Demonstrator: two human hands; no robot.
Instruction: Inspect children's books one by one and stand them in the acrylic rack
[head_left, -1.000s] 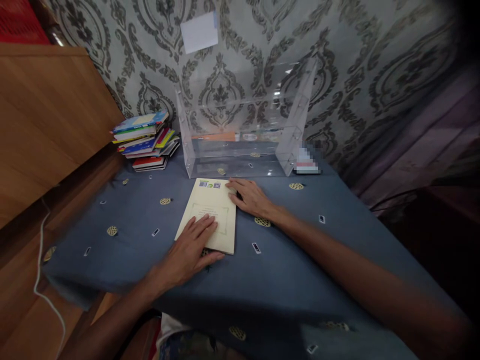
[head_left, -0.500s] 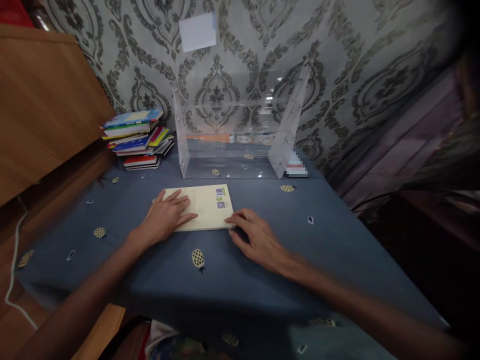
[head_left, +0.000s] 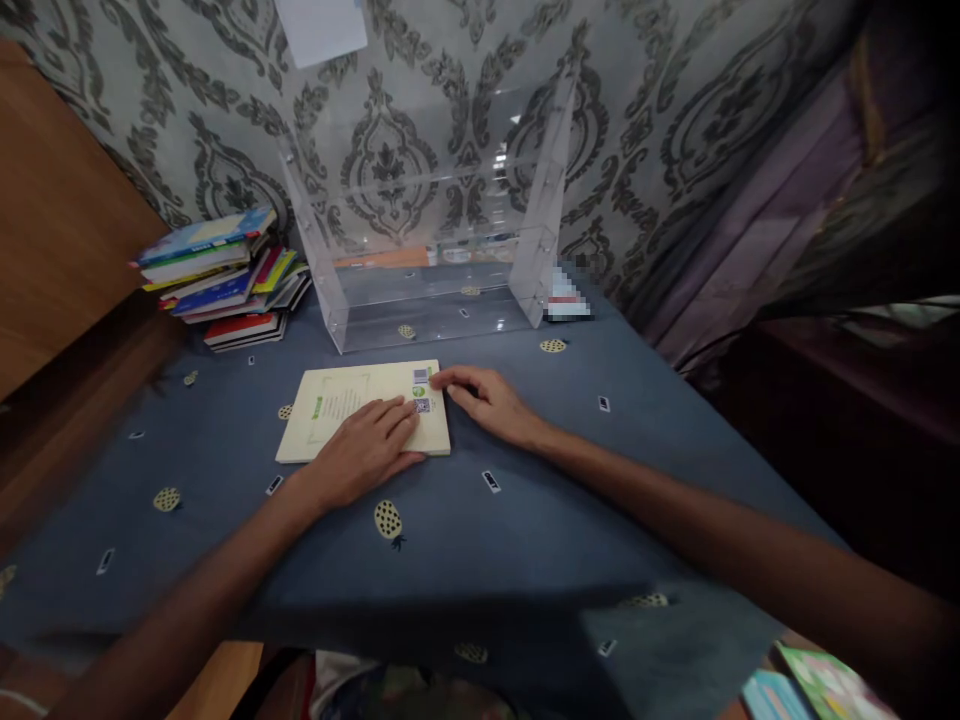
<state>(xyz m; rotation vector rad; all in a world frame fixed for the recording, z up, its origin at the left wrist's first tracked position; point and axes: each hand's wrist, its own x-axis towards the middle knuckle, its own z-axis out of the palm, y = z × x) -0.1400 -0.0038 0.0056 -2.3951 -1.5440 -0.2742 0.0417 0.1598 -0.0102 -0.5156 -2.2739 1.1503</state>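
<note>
A cream-coloured book lies shut on the tablecloth, its printed cover with a barcode, a green mark and a QR code facing up. My left hand rests flat across the lower right part of the cover, fingers stretched out. At the book's right edge, near the upper corner, is my right hand. Its index fingertip touches the cover beside the barcode, and the thumb sits apart from it. Part of the cover is hidden under my left hand.
Behind the book stands a clear acrylic rack against the patterned wall. To its left is a messy stack of books. A wooden cabinet borders the left side. More books show at the lower right, below the table edge.
My left hand has slid right across the cover from its left part. My right hand has gone from the book's lower right corner up to its upper right edge. The view has shifted.
</note>
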